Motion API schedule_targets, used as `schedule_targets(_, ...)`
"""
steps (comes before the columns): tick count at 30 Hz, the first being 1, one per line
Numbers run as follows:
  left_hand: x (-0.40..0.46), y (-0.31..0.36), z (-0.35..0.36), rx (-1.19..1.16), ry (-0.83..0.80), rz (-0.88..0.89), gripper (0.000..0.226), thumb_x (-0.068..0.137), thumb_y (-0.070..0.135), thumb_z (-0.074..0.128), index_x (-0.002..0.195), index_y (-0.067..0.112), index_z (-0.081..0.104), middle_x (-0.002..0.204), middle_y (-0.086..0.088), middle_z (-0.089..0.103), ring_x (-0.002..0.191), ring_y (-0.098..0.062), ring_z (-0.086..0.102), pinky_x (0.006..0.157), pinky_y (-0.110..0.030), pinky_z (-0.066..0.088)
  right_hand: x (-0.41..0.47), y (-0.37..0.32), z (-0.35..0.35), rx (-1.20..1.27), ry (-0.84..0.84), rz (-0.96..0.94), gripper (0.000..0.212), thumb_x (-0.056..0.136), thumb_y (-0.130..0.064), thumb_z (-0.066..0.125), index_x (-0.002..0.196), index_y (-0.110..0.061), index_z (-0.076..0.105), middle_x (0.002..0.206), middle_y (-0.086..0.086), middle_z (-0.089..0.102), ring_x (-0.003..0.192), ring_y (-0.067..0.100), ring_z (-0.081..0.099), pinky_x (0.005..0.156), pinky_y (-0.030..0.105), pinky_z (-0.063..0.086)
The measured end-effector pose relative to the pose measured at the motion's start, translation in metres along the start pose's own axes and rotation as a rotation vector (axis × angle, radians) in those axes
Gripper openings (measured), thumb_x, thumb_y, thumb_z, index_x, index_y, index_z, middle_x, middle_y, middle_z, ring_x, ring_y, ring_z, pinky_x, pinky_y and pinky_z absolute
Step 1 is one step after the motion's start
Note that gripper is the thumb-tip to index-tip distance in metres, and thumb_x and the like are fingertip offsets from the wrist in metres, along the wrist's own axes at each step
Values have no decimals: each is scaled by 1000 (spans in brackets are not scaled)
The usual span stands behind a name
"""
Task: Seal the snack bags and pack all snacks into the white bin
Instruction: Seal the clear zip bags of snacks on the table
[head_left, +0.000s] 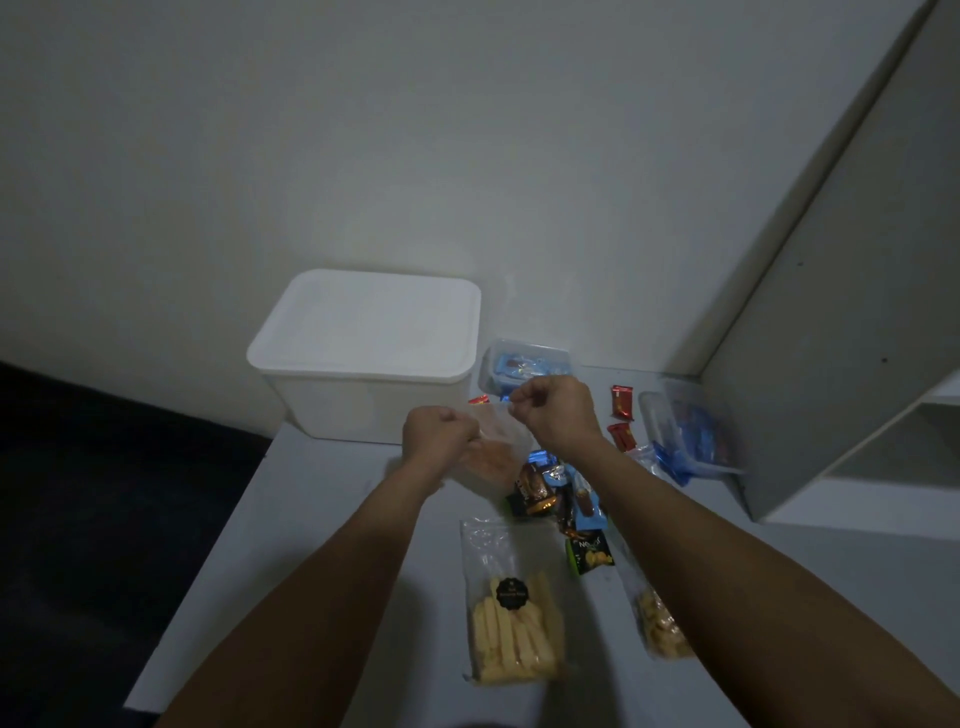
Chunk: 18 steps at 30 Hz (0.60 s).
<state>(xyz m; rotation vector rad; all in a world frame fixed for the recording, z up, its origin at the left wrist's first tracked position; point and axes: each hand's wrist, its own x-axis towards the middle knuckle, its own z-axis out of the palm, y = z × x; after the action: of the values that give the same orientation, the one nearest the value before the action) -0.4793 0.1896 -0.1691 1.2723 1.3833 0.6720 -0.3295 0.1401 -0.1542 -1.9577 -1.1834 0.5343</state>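
White table (322, 483), left hand (441, 434) and right hand (553, 410) pinching clear bag (493, 452) beside bin (363, 353).

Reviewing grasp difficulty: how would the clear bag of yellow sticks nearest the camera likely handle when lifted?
The bag of yellow sticks is thin clear film, so probably floppy and slippery. Its sticks fill only the lower half, so it is likely bottom-heavy. The sticks may be brittle.

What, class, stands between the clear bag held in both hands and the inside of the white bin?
The bin's own lid. It sits shut on the white bin, so the clear bag, pinched by the left hand and right hand, cannot go in yet. Nothing else visible lies between them.
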Motion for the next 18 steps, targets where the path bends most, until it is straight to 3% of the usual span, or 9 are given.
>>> schedule_targets(3, -2, 12, 5, 42, 43, 75, 6, 66, 9, 68, 66, 14, 67, 70, -7, 71, 69, -24, 66, 71, -38, 57, 2, -4, -8, -31, 2, -66, 15, 82, -13, 77, 97, -10, 77, 89, 3, 74, 80, 11, 65, 80, 23, 52)
schedule_targets(7, -3, 30, 9, 38, 19, 212, 41, 70, 1, 66, 108, 16, 63, 105, -1, 62, 95, -19, 59, 77, -27, 51, 10, -9, -24, -42, -20, -140, 14, 84, -10, 75, 98, -10, 77, 93, 6, 75, 82, 12, 67, 78, 23, 52)
schedule_targets(9, -2, 39, 9, 11, -46, 282, 58, 71, -8, 63, 124, 14, 58, 114, -3, 57, 103, -18, 56, 70, -17, 48, 16, -13, -35, -55, -25, -190, 14, 84, -9, 74, 98, -10, 77, 95, 7, 76, 85, 14, 68, 83, 27, 55)
schedule_targets(11, 0, 48, 9, -52, -93, 319, 57, 73, -15, 58, 123, 11, 60, 113, -8, 60, 101, -21, 58, 61, -13, 51, 21, -19, -45, -85, -25, -251, 14, 84, -8, 73, 98, -9, 77, 94, 6, 76, 82, 11, 66, 81, 25, 53)
schedule_targets(13, 1, 56, 11, -86, -77, 362, 45, 76, -15, 56, 112, 10, 66, 106, -10, 66, 92, -22, 63, 64, -22, 56, 26, -25, -53, -98, -9, -298, 13, 84, -8, 74, 96, -9, 78, 91, 6, 76, 78, 11, 66, 76, 21, 50)
schedule_targets(15, 3, 64, 12, -109, -41, 389, 33, 81, -11, 58, 101, 11, 69, 97, -6, 69, 78, -15, 66, 71, -34, 57, 30, -31, -60, -91, 12, -333, 12, 83, -8, 75, 95, -9, 78, 89, 7, 77, 78, 12, 67, 75, 22, 51)
schedule_targets(18, 4, 74, 10, -145, -20, 404, 16, 88, -1, 61, 95, 10, 71, 86, 1, 68, 69, -4, 63, 69, -34, 55, 32, -39, -70, -74, 37, -376, 15, 84, -8, 75, 99, -8, 76, 91, 8, 77, 81, 14, 70, 80, 29, 57)
